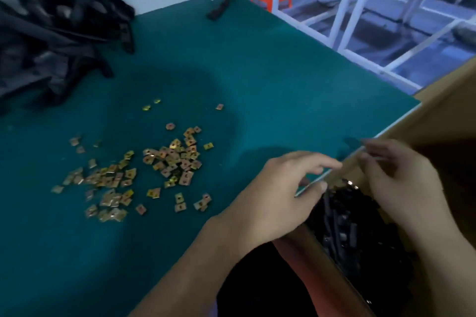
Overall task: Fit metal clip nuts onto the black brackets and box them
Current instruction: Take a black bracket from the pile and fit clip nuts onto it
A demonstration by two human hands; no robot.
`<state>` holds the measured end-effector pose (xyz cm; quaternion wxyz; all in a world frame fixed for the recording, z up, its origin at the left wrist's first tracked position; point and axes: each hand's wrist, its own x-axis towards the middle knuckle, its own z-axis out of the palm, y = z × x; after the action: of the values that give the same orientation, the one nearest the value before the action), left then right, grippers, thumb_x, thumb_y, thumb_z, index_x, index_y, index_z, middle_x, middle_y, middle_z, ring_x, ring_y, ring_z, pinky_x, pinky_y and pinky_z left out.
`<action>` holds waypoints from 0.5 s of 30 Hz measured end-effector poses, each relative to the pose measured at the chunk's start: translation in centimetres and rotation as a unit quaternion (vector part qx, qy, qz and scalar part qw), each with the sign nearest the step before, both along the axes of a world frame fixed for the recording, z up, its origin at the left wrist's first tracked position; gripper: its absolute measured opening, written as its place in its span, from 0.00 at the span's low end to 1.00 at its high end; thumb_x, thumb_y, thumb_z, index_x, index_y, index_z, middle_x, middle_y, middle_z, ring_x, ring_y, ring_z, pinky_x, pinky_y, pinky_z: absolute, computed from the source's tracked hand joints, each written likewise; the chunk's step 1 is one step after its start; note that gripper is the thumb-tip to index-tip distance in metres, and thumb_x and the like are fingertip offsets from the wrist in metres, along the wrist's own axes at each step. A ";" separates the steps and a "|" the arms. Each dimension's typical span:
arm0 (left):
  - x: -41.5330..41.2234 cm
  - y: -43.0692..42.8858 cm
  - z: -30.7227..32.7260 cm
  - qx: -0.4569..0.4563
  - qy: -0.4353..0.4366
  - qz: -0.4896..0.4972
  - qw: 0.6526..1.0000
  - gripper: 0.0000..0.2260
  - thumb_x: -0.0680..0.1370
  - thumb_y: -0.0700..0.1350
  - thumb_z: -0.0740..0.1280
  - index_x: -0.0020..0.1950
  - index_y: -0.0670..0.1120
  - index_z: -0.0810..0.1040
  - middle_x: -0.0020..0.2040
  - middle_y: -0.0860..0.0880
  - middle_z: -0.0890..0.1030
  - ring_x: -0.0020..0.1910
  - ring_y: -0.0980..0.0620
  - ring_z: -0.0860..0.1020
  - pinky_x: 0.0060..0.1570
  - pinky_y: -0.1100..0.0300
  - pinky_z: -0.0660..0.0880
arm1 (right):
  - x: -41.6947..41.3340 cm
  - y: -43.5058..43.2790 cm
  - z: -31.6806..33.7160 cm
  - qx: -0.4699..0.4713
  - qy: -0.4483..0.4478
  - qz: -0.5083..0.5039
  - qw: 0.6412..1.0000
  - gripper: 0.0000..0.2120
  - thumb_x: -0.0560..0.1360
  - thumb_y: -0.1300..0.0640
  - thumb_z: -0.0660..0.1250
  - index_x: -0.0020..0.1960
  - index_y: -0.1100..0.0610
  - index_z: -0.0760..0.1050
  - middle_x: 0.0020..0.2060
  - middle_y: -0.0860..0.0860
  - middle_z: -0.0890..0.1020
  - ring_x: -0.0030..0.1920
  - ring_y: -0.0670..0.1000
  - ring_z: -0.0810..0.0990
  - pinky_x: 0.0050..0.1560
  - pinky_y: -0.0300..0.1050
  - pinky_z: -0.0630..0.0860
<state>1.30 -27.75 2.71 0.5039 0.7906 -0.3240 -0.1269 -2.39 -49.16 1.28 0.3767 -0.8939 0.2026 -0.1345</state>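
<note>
Black brackets point(347, 229) blur together in the box point(438, 116); left hand point(280, 188) loosely spread, right hand point(404, 183) unreadably blurred.

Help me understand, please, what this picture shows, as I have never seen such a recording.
There is no machine: a person wears a camera on the head, looking down at two bare hands. The left hand and right hand hover at the rim of a box of brackets beside a green table. Brass-coloured clip nuts lie scattered on it, with another bracket pile far left. The left hand looks empty; blur hides whether the right holds anything.
</note>
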 end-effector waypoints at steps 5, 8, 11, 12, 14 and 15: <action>3.7 11.6 1.3 -0.066 -0.122 0.284 0.949 0.11 0.81 0.37 0.67 0.58 0.51 0.82 0.54 0.55 0.81 0.56 0.55 0.80 0.51 0.68 0.76 | 8.4 11.5 3.7 0.031 -0.107 0.203 0.973 0.11 0.77 0.58 0.70 0.57 0.46 0.80 0.47 0.39 0.83 0.46 0.35 0.81 0.47 0.22 0.70; 5.4 20.3 0.5 -0.012 -0.129 0.487 0.864 0.12 0.80 0.36 0.68 0.55 0.53 0.81 0.51 0.52 0.81 0.51 0.55 0.79 0.51 0.62 0.77 | 12.7 18.8 4.0 0.020 -0.063 0.332 0.941 0.16 0.77 0.53 0.70 0.64 0.46 0.78 0.52 0.43 0.80 0.51 0.41 0.80 0.55 0.38 0.76; 6.2 27.8 -0.9 0.080 -0.099 0.612 0.781 0.11 0.79 0.37 0.68 0.58 0.49 0.80 0.55 0.47 0.79 0.54 0.49 0.79 0.55 0.52 0.76 | 16.7 26.3 3.5 -0.021 -0.010 0.429 0.903 0.21 0.79 0.47 0.67 0.71 0.43 0.70 0.59 0.46 0.74 0.53 0.43 0.77 0.56 0.44 0.75; 6.4 29.7 -1.4 0.111 -0.090 0.627 0.766 0.11 0.79 0.38 0.68 0.60 0.48 0.80 0.57 0.46 0.78 0.56 0.46 0.78 0.57 0.52 0.74 | 18.0 28.8 3.1 -0.039 0.004 0.452 0.891 0.22 0.80 0.45 0.66 0.73 0.42 0.67 0.61 0.46 0.72 0.49 0.44 0.76 0.51 0.41 0.74; 6.9 32.3 -2.6 0.140 -0.068 0.636 0.756 0.12 0.80 0.39 0.68 0.63 0.46 0.79 0.58 0.48 0.75 0.59 0.45 0.75 0.57 0.60 0.69 | 20.2 33.6 2.0 -0.064 0.028 0.479 0.875 0.25 0.80 0.43 0.65 0.75 0.42 0.64 0.64 0.48 0.69 0.43 0.43 0.73 0.44 0.38 0.69; 7.4 33.2 -3.1 0.145 -0.065 0.637 0.755 0.12 0.80 0.38 0.68 0.64 0.45 0.79 0.58 0.48 0.74 0.61 0.45 0.74 0.57 0.64 0.65 | 21.3 36.1 1.4 -0.066 0.038 0.489 0.869 0.25 0.80 0.44 0.65 0.76 0.43 0.63 0.66 0.49 0.68 0.43 0.44 0.72 0.43 0.38 0.68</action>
<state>8.70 5.46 -0.37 0.3255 0.8841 0.2442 0.2298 18.90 -13.10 2.65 0.3266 -0.9056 -0.2557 0.0885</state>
